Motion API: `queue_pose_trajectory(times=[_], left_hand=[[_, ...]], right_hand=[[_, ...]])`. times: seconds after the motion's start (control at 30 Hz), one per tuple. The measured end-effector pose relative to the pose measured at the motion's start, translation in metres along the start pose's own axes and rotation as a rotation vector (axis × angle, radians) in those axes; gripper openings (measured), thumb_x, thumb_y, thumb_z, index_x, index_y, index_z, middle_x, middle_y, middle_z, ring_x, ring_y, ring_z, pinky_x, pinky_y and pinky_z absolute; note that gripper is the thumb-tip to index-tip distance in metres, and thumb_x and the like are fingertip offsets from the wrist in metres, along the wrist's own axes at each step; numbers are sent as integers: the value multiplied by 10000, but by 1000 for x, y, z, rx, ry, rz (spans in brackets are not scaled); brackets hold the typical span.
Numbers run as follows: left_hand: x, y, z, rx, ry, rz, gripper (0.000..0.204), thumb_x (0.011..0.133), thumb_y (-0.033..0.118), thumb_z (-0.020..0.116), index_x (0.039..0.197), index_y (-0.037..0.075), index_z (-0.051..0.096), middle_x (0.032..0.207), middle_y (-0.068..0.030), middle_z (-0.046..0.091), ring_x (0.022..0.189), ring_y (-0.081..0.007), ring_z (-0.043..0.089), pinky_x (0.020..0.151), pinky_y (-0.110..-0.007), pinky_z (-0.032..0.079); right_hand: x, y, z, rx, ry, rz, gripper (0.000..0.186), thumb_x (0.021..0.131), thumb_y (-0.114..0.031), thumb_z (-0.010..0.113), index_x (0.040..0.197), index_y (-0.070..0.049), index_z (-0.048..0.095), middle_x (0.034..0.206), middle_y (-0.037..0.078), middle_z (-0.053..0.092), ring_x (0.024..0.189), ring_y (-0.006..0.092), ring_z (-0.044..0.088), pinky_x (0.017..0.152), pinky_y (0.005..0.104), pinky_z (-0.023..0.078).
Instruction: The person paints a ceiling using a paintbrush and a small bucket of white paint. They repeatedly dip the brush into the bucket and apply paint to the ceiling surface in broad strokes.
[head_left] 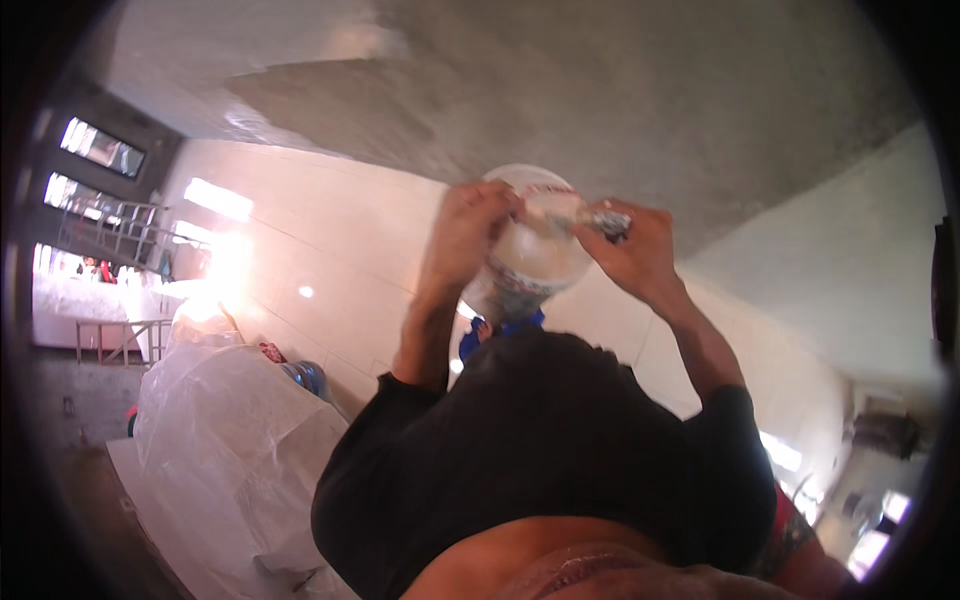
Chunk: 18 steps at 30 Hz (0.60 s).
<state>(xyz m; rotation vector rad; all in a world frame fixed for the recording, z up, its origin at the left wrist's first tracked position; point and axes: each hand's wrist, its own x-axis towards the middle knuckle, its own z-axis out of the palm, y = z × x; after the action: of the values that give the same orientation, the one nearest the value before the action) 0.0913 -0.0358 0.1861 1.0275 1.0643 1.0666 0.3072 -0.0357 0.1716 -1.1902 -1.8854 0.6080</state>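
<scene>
A white bucket (503,291) with dark and red markings is in front of my chest. Over its mouth, my right hand (640,247) is closed around a short pale tool smeared with white and grey (560,220); its exact kind is blurred. My left hand (472,232) is at the bucket's left rim, fingers pinched together near the tool's far end. Whether those fingers hold the tool, the rim or something small does not show. Pale material lies inside the bucket.
Ahead rises a wall (640,90) with a darker grey, damp-looking coat beside lighter areas. Glossy pale tiles (340,220) cover the floor. Clear plastic sheeting (235,440) drapes over something at left, beside a blue water jug (305,378). Metal scaffolding (120,235) stands near the windows.
</scene>
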Motion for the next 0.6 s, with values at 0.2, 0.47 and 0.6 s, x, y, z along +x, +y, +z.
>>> queue_pose_trajectory(times=[0.2,0.47,0.6], left_hand=[[10,-10,-1,10,-73,80,253,857,191,549,664,33,593,506,73,374,453,-21,296,430,-224,199],[1,-2,2,45,-35,76,262,850,167,517,649,12,579,499,53,356,478,-43,310,466,-241,216],[4,-10,-3,63,-8,86,262,849,172,512,649,15,575,506,56,365,473,-39,313,455,-241,216]], right_hand=[[1,29,11,530,-150,441,144,747,-100,729,791,30,688,563,31,598,458,81,511,447,254,399],[-1,31,16,-151,40,-292,175,743,-81,722,900,-11,689,724,102,670,555,210,617,508,287,467],[-4,29,9,-272,70,-373,183,743,-107,715,907,-33,682,745,111,667,583,267,629,545,326,488]])
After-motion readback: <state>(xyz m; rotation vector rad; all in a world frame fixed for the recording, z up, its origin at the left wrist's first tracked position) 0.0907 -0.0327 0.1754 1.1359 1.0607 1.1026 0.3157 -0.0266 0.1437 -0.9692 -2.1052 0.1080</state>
